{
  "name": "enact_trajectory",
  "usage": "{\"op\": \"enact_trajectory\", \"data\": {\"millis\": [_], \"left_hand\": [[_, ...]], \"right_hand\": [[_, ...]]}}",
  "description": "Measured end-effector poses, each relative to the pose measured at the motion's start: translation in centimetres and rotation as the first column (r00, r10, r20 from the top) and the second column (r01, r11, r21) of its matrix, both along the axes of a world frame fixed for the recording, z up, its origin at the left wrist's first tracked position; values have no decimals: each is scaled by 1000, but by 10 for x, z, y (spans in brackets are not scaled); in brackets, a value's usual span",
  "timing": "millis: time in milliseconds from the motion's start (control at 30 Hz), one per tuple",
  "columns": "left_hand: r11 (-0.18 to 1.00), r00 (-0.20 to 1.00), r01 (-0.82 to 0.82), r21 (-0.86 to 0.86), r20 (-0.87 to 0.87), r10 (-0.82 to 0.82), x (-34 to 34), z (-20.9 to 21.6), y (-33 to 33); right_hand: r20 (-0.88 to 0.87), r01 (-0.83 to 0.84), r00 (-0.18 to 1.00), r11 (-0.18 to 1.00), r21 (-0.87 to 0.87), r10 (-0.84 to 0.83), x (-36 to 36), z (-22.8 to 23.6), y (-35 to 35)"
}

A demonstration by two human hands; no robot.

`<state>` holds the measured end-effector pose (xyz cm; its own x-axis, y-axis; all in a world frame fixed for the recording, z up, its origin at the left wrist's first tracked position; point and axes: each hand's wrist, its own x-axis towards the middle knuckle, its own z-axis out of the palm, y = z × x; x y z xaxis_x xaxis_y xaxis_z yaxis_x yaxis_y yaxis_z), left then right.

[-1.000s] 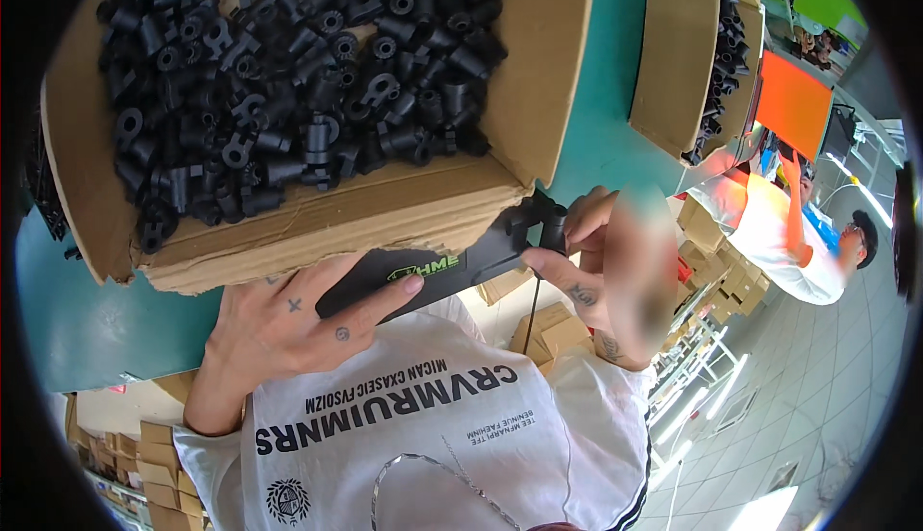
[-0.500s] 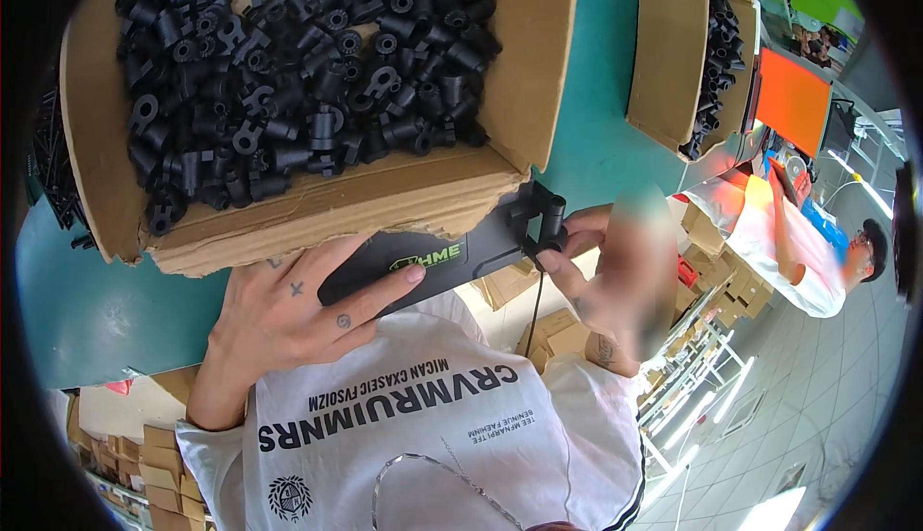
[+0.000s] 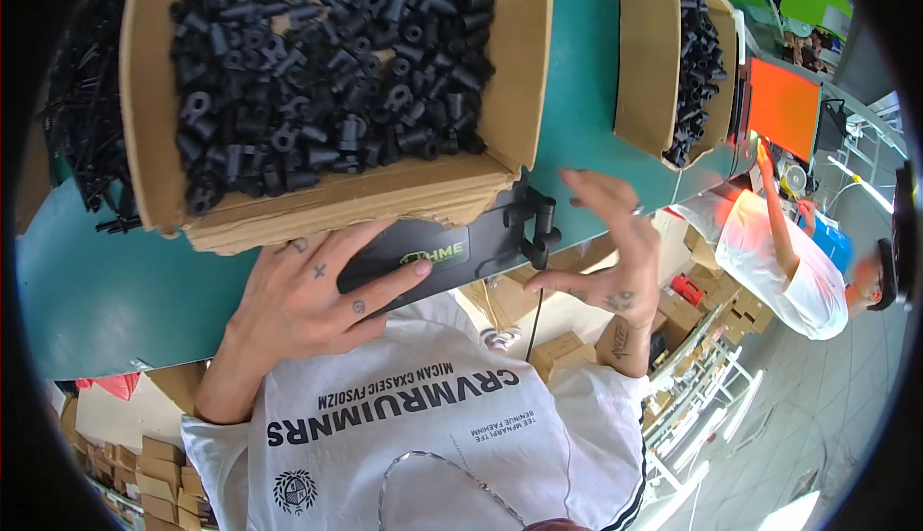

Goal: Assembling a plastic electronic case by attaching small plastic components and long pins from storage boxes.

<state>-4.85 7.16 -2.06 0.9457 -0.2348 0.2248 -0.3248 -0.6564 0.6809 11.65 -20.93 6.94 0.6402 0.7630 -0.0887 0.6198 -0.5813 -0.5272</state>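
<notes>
A flat black device (image 3: 490, 245) with a green-marked label lies at the table's near edge, partly under the overhanging cardboard flap. My left hand (image 3: 306, 291) grips it from the left, one finger stretched along its front face and others tucked under the flap. At the device's right end sits a black plastic elbow-like fitting (image 3: 540, 228); a thin dark cable hangs below it. To the right of that fitting, my right hand (image 3: 615, 252) is open and holds nothing, thumb and fingers spread apart.
Directly beyond my hands stands a cardboard box (image 3: 356, 199) full of small black plastic fittings (image 3: 356, 79). Thin black rods (image 3: 87, 98) lie to its left. A second box (image 3: 646, 60) stands farther right on the green table (image 3: 582, 79). Another person (image 3: 784, 252) works at the right.
My right hand has let go of the black fitting, opened and drawn off to the right. My left hand keeps its grip on the device. The whole view has shifted slightly.
</notes>
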Motion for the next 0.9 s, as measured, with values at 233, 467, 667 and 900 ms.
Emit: {"op": "enact_trajectory", "data": {"millis": [233,467,667,900], "left_hand": [[993,978,34,-112,208,-10,-7,36,5],[937,769,-271,-223,535,349,-30,71,32],[760,531,-510,-402,549,646,-30,53,80],[706,625,-648,-285,332,707,-51,23,109]], "right_hand": [[-27,-287,956,949,132,293,10,25,13],[111,-391,917,809,439,383,44,69,55],[-107,-49,987,855,517,121,98,73,136],[30,203,971,888,412,-236,198,65,293]]}}
